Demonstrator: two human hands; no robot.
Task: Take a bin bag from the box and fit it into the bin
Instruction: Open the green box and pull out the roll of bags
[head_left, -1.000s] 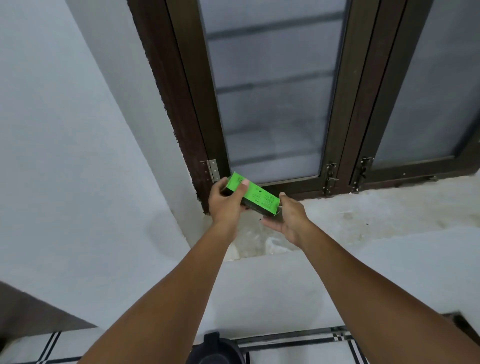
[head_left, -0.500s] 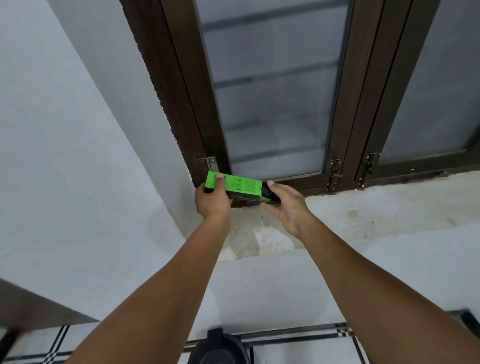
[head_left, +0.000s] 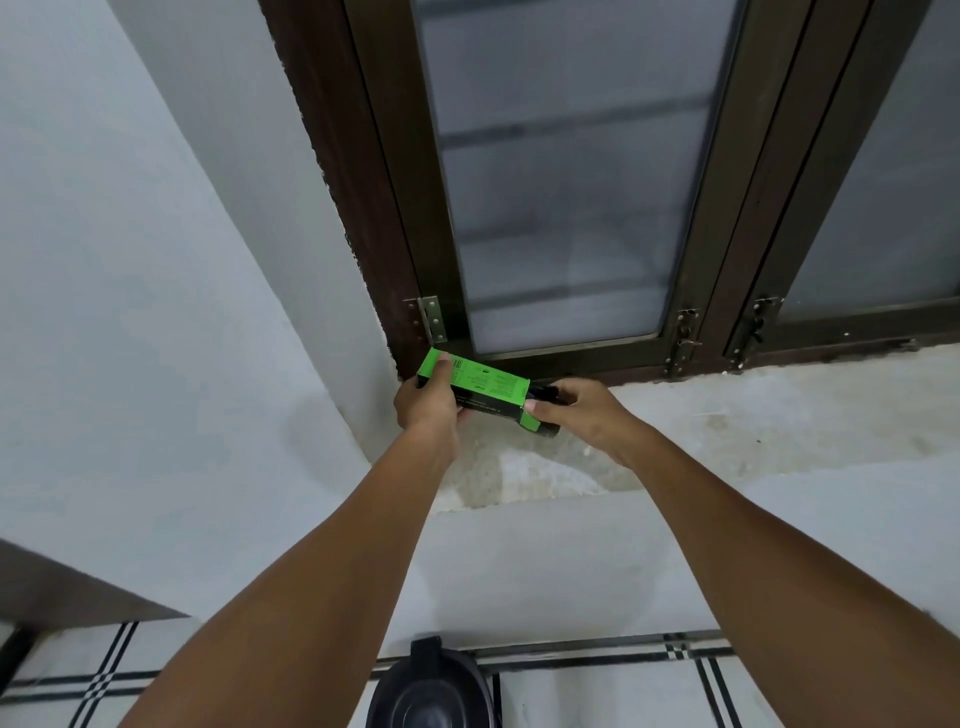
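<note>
A bright green box (head_left: 480, 387) of bin bags is held level above the window sill. My left hand (head_left: 428, 402) grips its left end, thumb on the top face. My right hand (head_left: 582, 410) is at the box's right end, fingers closed around a black roll of bin bags (head_left: 545, 410) that sticks out of the open end. The black bin (head_left: 431, 691) stands on the floor below, between my forearms, seen from above with only its upper part in frame.
A rough concrete window sill (head_left: 727, 436) runs under a dark brown window frame (head_left: 395, 208) with frosted panes. A white wall (head_left: 130, 338) closes in on the left. The floor (head_left: 597, 691) below is white tile with black stripes.
The box has been turned from tilted to level and drawn slightly nearer. My right hand went from beneath the box to its right end, and the black roll now shows there.
</note>
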